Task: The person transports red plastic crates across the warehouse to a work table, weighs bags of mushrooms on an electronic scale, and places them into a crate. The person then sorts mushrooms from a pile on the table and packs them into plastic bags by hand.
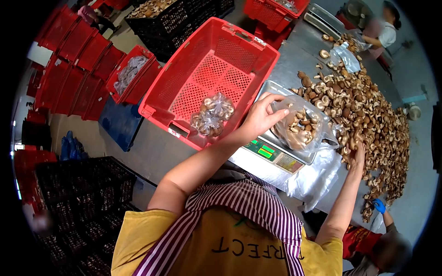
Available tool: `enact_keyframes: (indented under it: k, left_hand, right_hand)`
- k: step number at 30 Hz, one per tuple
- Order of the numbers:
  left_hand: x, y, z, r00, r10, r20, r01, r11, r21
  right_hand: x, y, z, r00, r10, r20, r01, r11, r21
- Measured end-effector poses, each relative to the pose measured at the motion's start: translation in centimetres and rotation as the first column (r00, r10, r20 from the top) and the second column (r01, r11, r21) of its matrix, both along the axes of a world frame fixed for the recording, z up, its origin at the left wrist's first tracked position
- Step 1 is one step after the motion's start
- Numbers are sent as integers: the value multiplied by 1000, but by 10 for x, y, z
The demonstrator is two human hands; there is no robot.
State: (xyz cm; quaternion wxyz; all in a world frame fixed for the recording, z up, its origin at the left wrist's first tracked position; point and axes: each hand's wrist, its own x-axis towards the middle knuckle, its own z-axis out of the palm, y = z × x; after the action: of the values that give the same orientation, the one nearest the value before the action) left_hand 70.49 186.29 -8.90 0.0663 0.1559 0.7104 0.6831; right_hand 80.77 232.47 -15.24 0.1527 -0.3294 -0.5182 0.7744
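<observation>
held plastic bag [301,139] by its edge in left hand [263,117], on scale [278,157]; had right hand [356,154] among mushrooms [366,117], couldn't tell its grip; seemed best to spread bag wide, scoop gently.

Brown-and-cream mushrooms [368,122], red basket [235,53], grey bench [294,53], green-lit scale display [265,152], purple-and-white striped apron [251,198], mustard-yellow shirt [138,237], 1 blue glove [379,205].

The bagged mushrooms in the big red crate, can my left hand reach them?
Likely yes: the red crate is open above the bagged mushrooms, though your left hand is at the clear bag.
</observation>
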Motion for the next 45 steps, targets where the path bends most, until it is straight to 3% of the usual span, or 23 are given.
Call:
enact_keyframes:
  k: [2,5,7,8,10,12,14,18,20,22,26,27,28,30,32,33,34,36,38,39,42,44,45]
  left_hand:
    - [-3,-3,-3,999,-28,-25,27,999,-30]
    - [-2,-3,0,1000,-20,-5,20,999,-43]
    - [-1,-3,1,1000,-28,5,29,998,-59]
    - [0,-4,1,1000,-27,5,27,998,-59]
    - [2,-4,2,1000,-16,-21,14,997,-80]
    - [4,-4,1,1000,-18,-20,17,996,-83]
    - [5,-4,2,1000,-24,-20,22,996,-85]
    - [6,-2,12,999,-17,-30,12,987,-162]
    - [6,2,12,999,-14,-41,4,975,-220]
    - [4,8,1,994,16,-109,-42,971,-237]
    - [6,19,0,989,30,-142,-76,941,-330]
    - [3,24,-10,969,50,-240,-131,934,-333]
    - [-1,30,-18,938,70,-339,-188,926,-329]
    - [-9,40,-21,896,68,-439,-221,926,-307]
    - [-11,48,-8,980,48,-191,-74,989,-128]
    - [-7,46,19,974,-154,165,128,978,163]
    - [-4,44,33,974,-160,159,134,978,161]
    - [2,40,50,940,-285,187,188,891,413]
    - [0,37,45,924,-345,163,242,860,448]
    - [-1,37,33,912,-370,179,257,853,454]
    - [6,44,11,885,-400,241,258,849,461]
    - [13,50,17,875,-412,253,270,851,451]
    - [11,58,2,871,-460,174,355,832,427]
  right_hand:
    - [11,67,-60,995,32,96,-23,996,-86]
    - [14,66,-57,990,6,139,-1,999,-33]
    - [13,64,-54,960,-135,246,100,983,152]
    - [10,52,-44,960,-134,246,98,984,151]
    - [4,23,-14,943,-173,285,66,935,348]
    - [3,-6,8,960,-97,262,-6,931,366]
    - [2,-33,20,989,1,147,-74,867,493]
    - [7,-102,61,983,109,145,-179,714,677]
    - [9,-120,67,985,132,111,-172,748,641]
    - [12,-127,63,977,150,149,-211,660,721]
    - [17,-162,58,906,51,420,-387,503,773]
    - [18,-163,56,818,-35,574,-502,446,741]
    - [15,-158,49,820,-38,571,-497,446,744]
    - [7,-146,30,845,117,522,-491,556,671]
    - [-1,-154,51,960,260,105,-277,823,496]
    - [-5,-179,91,969,239,-67,-206,926,318]
    - [-2,-176,107,954,285,-92,-248,923,294]
    - [-4,-199,125,929,307,-206,-222,908,355]
    - [-5,-194,108,944,328,-20,-258,776,576]
    - [-6,-194,100,933,361,6,-292,745,599]
    - [4,-214,104,902,424,80,-405,767,499]
    - [1,-236,118,879,477,18,-437,790,429]
    - [-5,-240,116,870,493,6,-451,791,414]
